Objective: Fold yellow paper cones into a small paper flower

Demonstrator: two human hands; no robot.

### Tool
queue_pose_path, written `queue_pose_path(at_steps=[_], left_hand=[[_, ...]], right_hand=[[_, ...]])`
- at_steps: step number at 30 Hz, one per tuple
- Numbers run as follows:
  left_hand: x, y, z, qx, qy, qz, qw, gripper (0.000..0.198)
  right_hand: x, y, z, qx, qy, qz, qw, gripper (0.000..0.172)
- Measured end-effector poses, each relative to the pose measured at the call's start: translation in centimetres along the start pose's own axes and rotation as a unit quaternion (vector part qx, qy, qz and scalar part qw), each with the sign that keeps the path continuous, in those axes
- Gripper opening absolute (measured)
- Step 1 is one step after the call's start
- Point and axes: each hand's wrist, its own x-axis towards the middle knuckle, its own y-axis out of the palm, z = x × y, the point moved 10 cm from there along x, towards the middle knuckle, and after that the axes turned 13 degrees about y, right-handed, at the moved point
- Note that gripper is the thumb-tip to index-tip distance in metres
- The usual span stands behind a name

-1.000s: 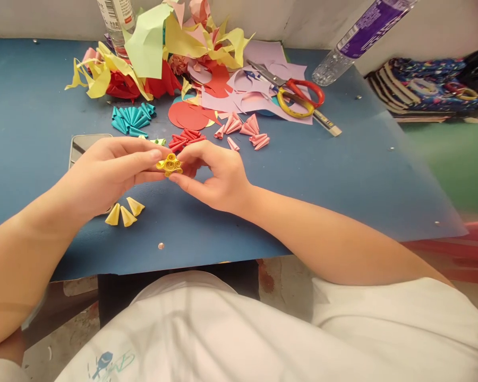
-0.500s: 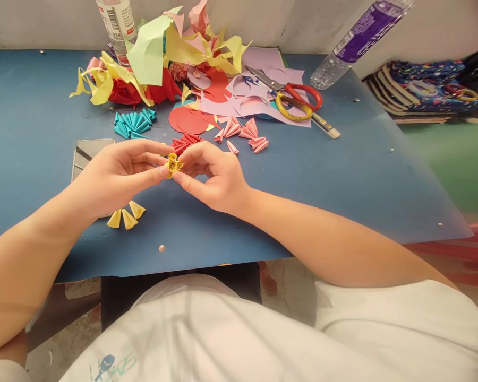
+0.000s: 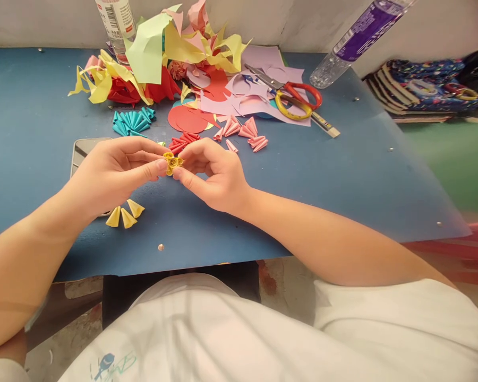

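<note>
Between my two hands, a small yellow paper flower [image 3: 172, 164] of rolled cones is pinched above the blue table [image 3: 302, 180]. My left hand [image 3: 121, 167] grips its left side with thumb and fingers. On the other side, the thumb and forefinger of my right hand [image 3: 215, 172] close on it. Just behind the fingers lie red paper cones [image 3: 184, 142]. Three yellow paper cones [image 3: 124, 214] rest below my left hand. A phone [image 3: 79, 154] is partly covered by that hand and wrist.
Teal cones [image 3: 133, 122] and pink cones [image 3: 239, 127] lie farther back. Behind them are red paper circles [image 3: 187, 120], a heap of paper scraps [image 3: 147, 53], scissors [image 3: 295, 98] and a box cutter [image 3: 325, 126]. Bottles stand at the back left [image 3: 117, 26] and back right [image 3: 354, 42].
The yellow flower has turned slightly between my fingertips. Both hands keep their pinch in nearly the same place, and the view has shifted a little.
</note>
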Motion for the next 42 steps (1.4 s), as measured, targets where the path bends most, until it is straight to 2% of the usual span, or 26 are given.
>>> queue_pose_path(at_steps=[4,8,16,19,25,35,42], left_hand=[[0.0,-0.2,-0.5,0.028,0.01,-0.01,1.0,0.019],[0.1,-0.4,-1.1,0.056,0.025,-0.014,0.998,0.016],[0.3,-0.8,-1.9,0.126,0.076,0.027,0.989,0.018],[0.4,-0.7,-2.8,0.161,0.115,0.047,0.979,0.009],[0.4,-0.1,-3.2,0.151,0.125,0.076,0.978,0.004],[0.1,1.3,-3.5,0.128,0.155,0.158,0.967,0.015],[-0.1,1.1,-2.9,0.076,0.114,0.136,0.981,0.015]], right_hand=[[0.1,-0.3,-0.2,0.007,0.006,-0.013,1.0,0.025],[0.1,0.0,-0.5,0.013,0.018,0.004,1.0,0.024],[0.1,0.7,-0.2,0.028,0.038,0.051,0.998,0.021],[0.0,0.9,-0.5,0.05,0.055,0.061,0.995,0.022],[-0.1,1.4,-1.2,0.067,0.091,0.072,0.991,0.033],[-0.6,2.0,-0.6,0.081,0.073,0.103,0.989,0.025],[-0.8,2.2,-0.2,0.116,0.055,0.124,0.984,0.021]])
